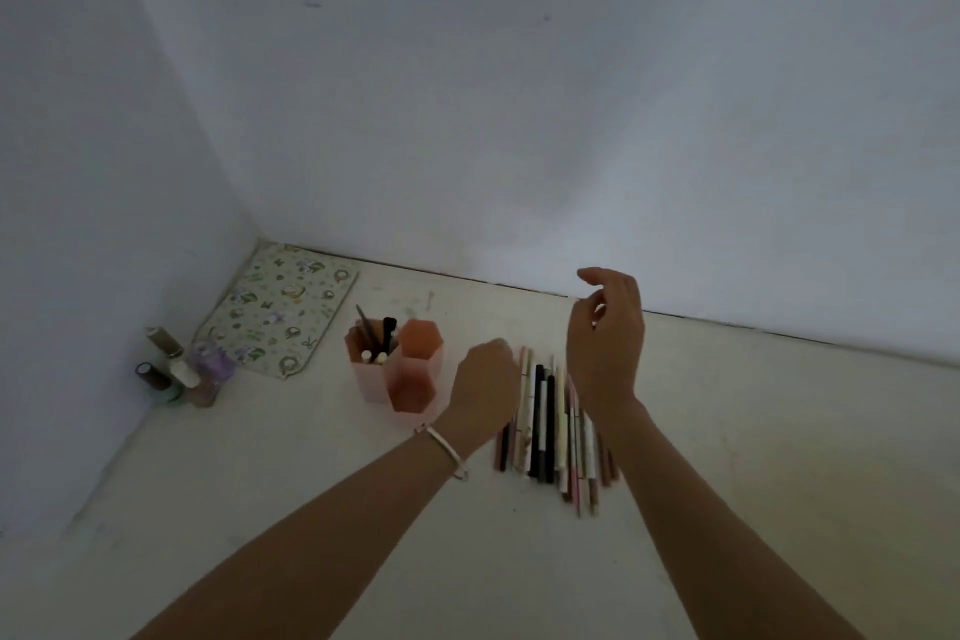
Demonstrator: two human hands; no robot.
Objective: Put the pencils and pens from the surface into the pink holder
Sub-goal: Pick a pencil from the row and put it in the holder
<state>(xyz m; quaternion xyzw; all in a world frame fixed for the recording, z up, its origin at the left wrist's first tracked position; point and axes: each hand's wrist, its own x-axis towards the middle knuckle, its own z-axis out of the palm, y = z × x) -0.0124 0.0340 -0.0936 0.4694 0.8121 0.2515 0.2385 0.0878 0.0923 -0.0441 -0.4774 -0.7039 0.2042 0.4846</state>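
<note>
**Both hands over the row, holder just to the left**

The left hand (485, 379) was seen from the back, lowered over the near-left edge of the pencils and pens (545, 424), with its fingers curled down out of sight. Whether anything was gripped could not be told. A bracelet (448, 448) was worn on its wrist.

The right hand (605, 343) was held raised above the far-right end of the same row, with its fingers loosely curled and nothing held in them.

The row was laid flat on the pale surface (753, 431), side by side between and beneath the two hands.

The pink holder (397, 379) was stood just left of the left hand. Upright pens (375, 334) were lodged in its far-left compartment.

Further left of that hand, a patterned mat (280, 309) and small bottles (182, 369) were set by the wall (519, 94).
</note>
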